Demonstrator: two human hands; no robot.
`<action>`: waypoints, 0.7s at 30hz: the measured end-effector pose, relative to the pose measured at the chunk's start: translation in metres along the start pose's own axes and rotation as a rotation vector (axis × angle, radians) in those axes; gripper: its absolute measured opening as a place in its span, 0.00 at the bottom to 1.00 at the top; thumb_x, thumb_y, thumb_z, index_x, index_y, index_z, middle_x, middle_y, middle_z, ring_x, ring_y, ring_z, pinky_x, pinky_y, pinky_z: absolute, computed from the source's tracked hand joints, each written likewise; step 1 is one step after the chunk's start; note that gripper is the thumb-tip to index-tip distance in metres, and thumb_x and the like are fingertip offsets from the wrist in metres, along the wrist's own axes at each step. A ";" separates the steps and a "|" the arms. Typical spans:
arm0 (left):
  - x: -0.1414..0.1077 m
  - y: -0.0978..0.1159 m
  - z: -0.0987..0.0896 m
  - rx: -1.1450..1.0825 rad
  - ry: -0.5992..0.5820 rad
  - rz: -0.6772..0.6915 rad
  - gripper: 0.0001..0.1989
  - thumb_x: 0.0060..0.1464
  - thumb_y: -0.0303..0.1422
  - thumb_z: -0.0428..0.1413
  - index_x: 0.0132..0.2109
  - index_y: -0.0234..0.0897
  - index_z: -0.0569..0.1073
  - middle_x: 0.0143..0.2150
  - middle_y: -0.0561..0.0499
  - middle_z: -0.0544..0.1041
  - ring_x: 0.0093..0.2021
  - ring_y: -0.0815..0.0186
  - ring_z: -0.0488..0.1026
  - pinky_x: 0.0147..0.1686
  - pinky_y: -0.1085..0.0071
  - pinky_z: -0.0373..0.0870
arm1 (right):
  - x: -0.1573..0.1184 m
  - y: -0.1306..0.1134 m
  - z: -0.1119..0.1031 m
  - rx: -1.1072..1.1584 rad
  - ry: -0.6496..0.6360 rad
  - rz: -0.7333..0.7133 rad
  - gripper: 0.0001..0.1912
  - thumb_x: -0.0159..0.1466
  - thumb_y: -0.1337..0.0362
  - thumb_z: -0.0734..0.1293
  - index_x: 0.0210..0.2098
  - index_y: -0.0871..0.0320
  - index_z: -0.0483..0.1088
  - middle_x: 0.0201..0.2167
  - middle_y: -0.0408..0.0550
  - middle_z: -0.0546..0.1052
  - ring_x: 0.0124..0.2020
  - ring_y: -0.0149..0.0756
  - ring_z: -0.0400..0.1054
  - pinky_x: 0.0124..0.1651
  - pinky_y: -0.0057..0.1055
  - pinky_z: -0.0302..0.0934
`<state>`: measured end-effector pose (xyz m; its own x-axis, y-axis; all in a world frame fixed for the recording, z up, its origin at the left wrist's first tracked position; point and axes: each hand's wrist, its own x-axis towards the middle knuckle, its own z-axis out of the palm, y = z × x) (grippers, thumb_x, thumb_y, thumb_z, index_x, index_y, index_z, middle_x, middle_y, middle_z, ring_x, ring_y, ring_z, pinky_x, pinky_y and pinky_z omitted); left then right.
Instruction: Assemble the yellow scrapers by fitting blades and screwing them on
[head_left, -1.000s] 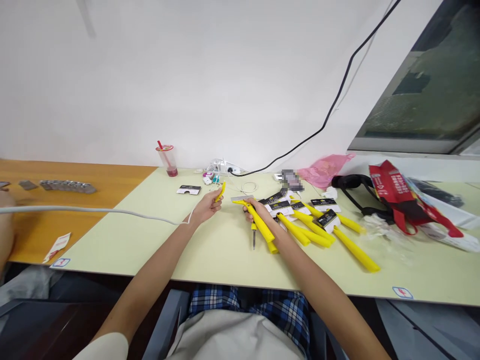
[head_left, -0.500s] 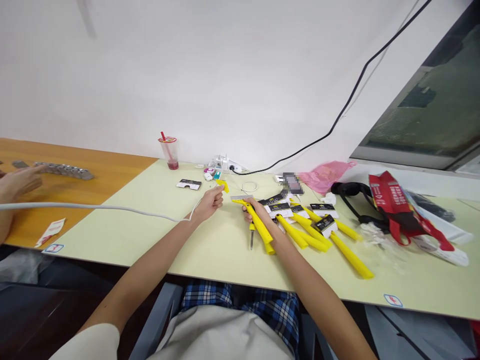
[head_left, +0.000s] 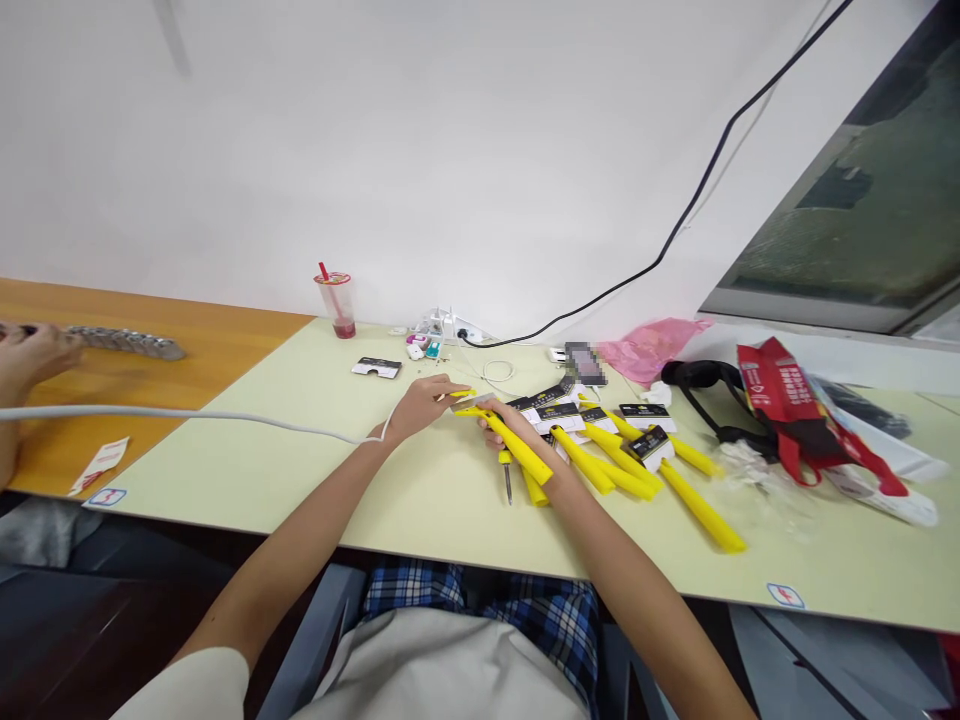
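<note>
Yellow handle (head_left: 514,442) in right hand (head_left: 510,422), left hand (head_left: 420,405) just beside.

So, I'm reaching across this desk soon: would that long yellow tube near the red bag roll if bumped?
The yellow tube looks round, so on the smooth pale desk it would probably roll a little. The card at its end may check that. It lies straight, so it seems fairly stiff; its weight I can't tell.

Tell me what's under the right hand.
Under the right hand, a yellow handle runs out past the fingers. A second yellow handle and a metal-tipped tool stick out below. The palm and wrist cover where they lead.
</note>
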<state>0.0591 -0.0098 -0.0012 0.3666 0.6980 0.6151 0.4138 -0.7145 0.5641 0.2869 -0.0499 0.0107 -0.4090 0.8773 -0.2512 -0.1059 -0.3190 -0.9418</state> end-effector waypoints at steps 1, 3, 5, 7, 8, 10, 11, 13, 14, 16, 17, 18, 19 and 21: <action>0.000 -0.003 -0.002 0.054 -0.031 0.059 0.14 0.71 0.35 0.57 0.49 0.42 0.88 0.35 0.49 0.79 0.34 0.68 0.71 0.38 0.71 0.67 | 0.000 0.000 0.000 0.028 -0.014 0.017 0.18 0.67 0.49 0.73 0.37 0.54 0.65 0.21 0.38 0.70 0.15 0.25 0.53 0.16 0.25 0.48; -0.001 -0.009 -0.007 0.132 -0.074 0.133 0.17 0.72 0.30 0.54 0.53 0.45 0.88 0.37 0.49 0.78 0.35 0.68 0.73 0.40 0.72 0.68 | 0.002 0.000 0.001 0.078 -0.044 0.055 0.16 0.67 0.51 0.72 0.38 0.54 0.65 0.23 0.37 0.71 0.14 0.24 0.52 0.15 0.24 0.47; 0.000 -0.012 -0.011 0.185 -0.111 0.175 0.19 0.72 0.28 0.53 0.56 0.47 0.87 0.38 0.49 0.79 0.37 0.68 0.74 0.41 0.72 0.68 | 0.004 0.000 0.000 0.096 -0.076 0.091 0.14 0.68 0.53 0.71 0.38 0.55 0.66 0.23 0.37 0.71 0.13 0.23 0.51 0.15 0.24 0.45; -0.001 -0.013 -0.014 0.229 -0.140 0.205 0.19 0.73 0.29 0.53 0.57 0.48 0.86 0.40 0.49 0.80 0.37 0.68 0.75 0.41 0.73 0.68 | 0.006 0.000 0.000 0.103 -0.127 0.137 0.13 0.69 0.55 0.70 0.38 0.55 0.66 0.23 0.36 0.71 0.13 0.23 0.51 0.14 0.24 0.44; -0.001 -0.013 -0.015 0.248 -0.147 0.218 0.19 0.73 0.30 0.53 0.58 0.49 0.86 0.41 0.49 0.80 0.37 0.69 0.75 0.41 0.74 0.68 | 0.005 0.000 0.000 0.105 -0.156 0.161 0.12 0.69 0.55 0.70 0.38 0.55 0.66 0.22 0.36 0.70 0.12 0.23 0.50 0.13 0.24 0.44; -0.002 -0.012 -0.015 0.283 -0.147 0.243 0.17 0.74 0.31 0.53 0.58 0.49 0.86 0.44 0.48 0.82 0.35 0.70 0.75 0.40 0.75 0.69 | 0.002 -0.001 0.000 0.120 -0.208 0.186 0.11 0.70 0.56 0.70 0.38 0.55 0.66 0.22 0.36 0.70 0.12 0.23 0.50 0.13 0.23 0.44; -0.003 -0.011 -0.015 0.296 -0.143 0.257 0.17 0.74 0.32 0.54 0.58 0.49 0.86 0.46 0.48 0.83 0.34 0.71 0.76 0.39 0.75 0.69 | 0.000 -0.002 0.000 0.136 -0.228 0.187 0.11 0.70 0.57 0.69 0.38 0.55 0.65 0.22 0.36 0.70 0.12 0.23 0.50 0.13 0.23 0.44; -0.005 -0.010 -0.013 0.299 -0.134 0.283 0.17 0.74 0.32 0.54 0.59 0.49 0.85 0.49 0.48 0.85 0.35 0.71 0.78 0.40 0.76 0.71 | -0.006 -0.005 0.001 0.179 -0.256 0.179 0.10 0.70 0.59 0.69 0.38 0.55 0.65 0.23 0.36 0.69 0.13 0.23 0.49 0.14 0.21 0.46; -0.006 -0.009 -0.012 0.286 -0.129 0.296 0.18 0.74 0.31 0.54 0.60 0.50 0.85 0.50 0.48 0.85 0.38 0.70 0.80 0.41 0.76 0.72 | -0.008 -0.006 0.001 0.198 -0.268 0.179 0.09 0.71 0.59 0.68 0.37 0.55 0.65 0.23 0.35 0.69 0.13 0.23 0.49 0.14 0.21 0.47; -0.007 -0.007 -0.010 0.239 -0.112 0.317 0.19 0.74 0.29 0.53 0.61 0.49 0.84 0.53 0.48 0.86 0.45 0.68 0.84 0.45 0.75 0.75 | -0.011 -0.008 0.001 0.221 -0.285 0.192 0.09 0.71 0.60 0.67 0.36 0.55 0.64 0.23 0.35 0.69 0.13 0.22 0.49 0.14 0.21 0.47; -0.007 -0.006 -0.009 0.208 -0.100 0.326 0.19 0.74 0.28 0.52 0.61 0.49 0.84 0.54 0.47 0.86 0.48 0.67 0.84 0.47 0.74 0.76 | -0.011 -0.008 0.001 0.225 -0.289 0.201 0.09 0.72 0.61 0.66 0.36 0.55 0.64 0.22 0.35 0.68 0.13 0.22 0.49 0.14 0.21 0.47; -0.007 -0.005 -0.008 0.177 -0.083 0.334 0.19 0.74 0.28 0.52 0.60 0.47 0.84 0.55 0.47 0.86 0.49 0.66 0.85 0.49 0.74 0.77 | -0.011 -0.008 0.001 0.225 -0.289 0.208 0.09 0.72 0.61 0.65 0.35 0.55 0.64 0.22 0.36 0.68 0.13 0.22 0.48 0.14 0.21 0.47; -0.006 -0.004 -0.007 0.146 -0.062 0.340 0.18 0.73 0.28 0.53 0.59 0.46 0.85 0.55 0.46 0.87 0.50 0.65 0.85 0.50 0.73 0.78 | -0.010 -0.007 0.001 0.223 -0.284 0.212 0.10 0.73 0.62 0.65 0.35 0.55 0.64 0.22 0.36 0.68 0.12 0.23 0.48 0.13 0.21 0.47; -0.005 -0.002 -0.005 0.084 -0.016 0.337 0.17 0.73 0.28 0.54 0.57 0.44 0.86 0.54 0.46 0.87 0.50 0.64 0.86 0.52 0.71 0.80 | -0.007 -0.006 0.000 0.210 -0.268 0.217 0.11 0.74 0.61 0.64 0.34 0.55 0.63 0.21 0.36 0.67 0.12 0.23 0.47 0.13 0.21 0.47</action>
<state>0.0527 -0.0124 -0.0026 0.5068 0.4243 0.7504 0.3339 -0.8991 0.2829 0.2904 -0.0547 0.0180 -0.6610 0.6659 -0.3458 -0.1627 -0.5771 -0.8003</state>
